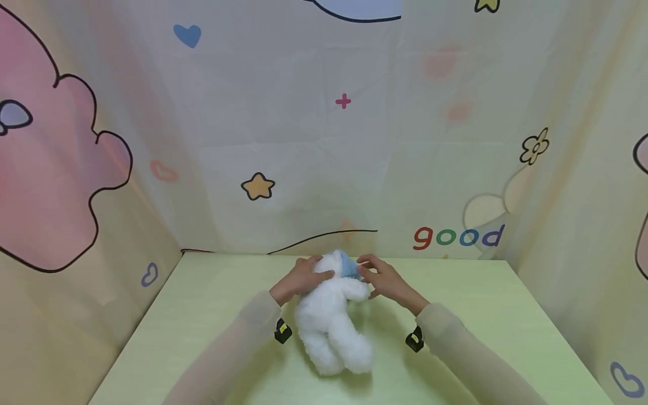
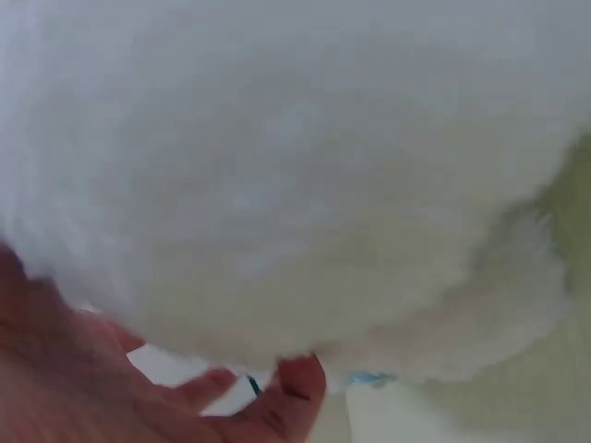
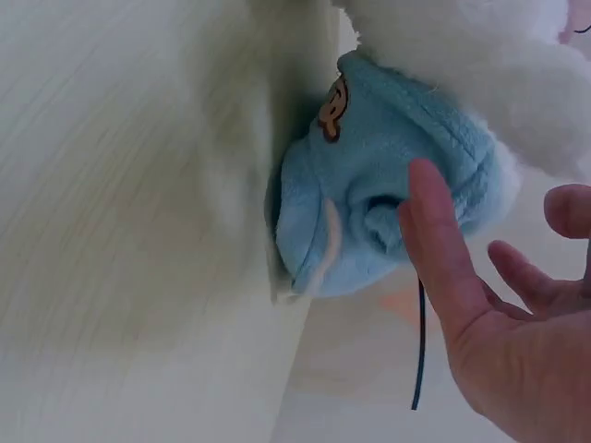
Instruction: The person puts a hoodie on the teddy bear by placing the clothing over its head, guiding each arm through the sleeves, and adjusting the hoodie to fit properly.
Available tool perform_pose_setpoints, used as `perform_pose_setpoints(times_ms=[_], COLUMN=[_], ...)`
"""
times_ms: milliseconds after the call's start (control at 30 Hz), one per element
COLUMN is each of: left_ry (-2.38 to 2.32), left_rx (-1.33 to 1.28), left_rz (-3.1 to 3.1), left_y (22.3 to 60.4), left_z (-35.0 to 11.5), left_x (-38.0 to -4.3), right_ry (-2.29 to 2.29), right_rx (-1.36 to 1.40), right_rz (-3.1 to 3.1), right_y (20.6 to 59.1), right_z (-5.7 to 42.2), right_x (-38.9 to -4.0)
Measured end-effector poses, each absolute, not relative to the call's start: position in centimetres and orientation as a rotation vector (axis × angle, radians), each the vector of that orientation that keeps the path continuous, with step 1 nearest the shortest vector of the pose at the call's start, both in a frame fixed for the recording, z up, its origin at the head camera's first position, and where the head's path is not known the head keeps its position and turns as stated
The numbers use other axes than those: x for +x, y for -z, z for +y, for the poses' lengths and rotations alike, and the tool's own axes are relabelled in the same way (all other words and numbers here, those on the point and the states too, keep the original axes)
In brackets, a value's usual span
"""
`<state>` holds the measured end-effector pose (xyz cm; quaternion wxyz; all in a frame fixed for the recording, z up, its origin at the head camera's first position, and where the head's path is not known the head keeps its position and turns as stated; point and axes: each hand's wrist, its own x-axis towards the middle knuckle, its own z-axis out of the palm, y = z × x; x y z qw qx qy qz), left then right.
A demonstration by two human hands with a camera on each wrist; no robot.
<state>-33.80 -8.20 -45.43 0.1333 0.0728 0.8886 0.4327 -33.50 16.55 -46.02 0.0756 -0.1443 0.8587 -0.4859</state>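
A fluffy white plush toy (image 1: 324, 315) wearing a light blue cap (image 1: 348, 264) lies on the pale table, its legs towards me. My left hand (image 1: 302, 277) grips its head from the left, thumb on top. White fur fills most of the left wrist view, with the left fingers (image 2: 300, 383) against its lower edge. On the other side, my right hand (image 1: 387, 279) is at the cap with fingers extended. The right wrist view shows the blue cap (image 3: 379, 194) with a small brown patch on it, and one fingertip (image 3: 429, 180) overlapping it; whether they touch, I cannot tell.
A pale green-yellow table (image 1: 455, 315) carries the toy. Printed cloth (image 1: 304, 112) hangs behind and on both sides of it. A black-and-yellow device (image 1: 283, 331) is at the left wrist, and a similar device (image 1: 415, 340) is at the right.
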Motion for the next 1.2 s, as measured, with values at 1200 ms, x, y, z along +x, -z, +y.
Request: perform_pose_setpoints(times_ms=[1200], left_ry=[-1.669], left_rx=[0.227], left_rz=[2.107], left_y=[49.6], left_z=[-8.6], left_x=[-37.0], right_ry=[1.377], right_rx=[-0.240], right_rz=[2.119], right_y=[45.5], right_z=[19.2], right_x=[-38.2])
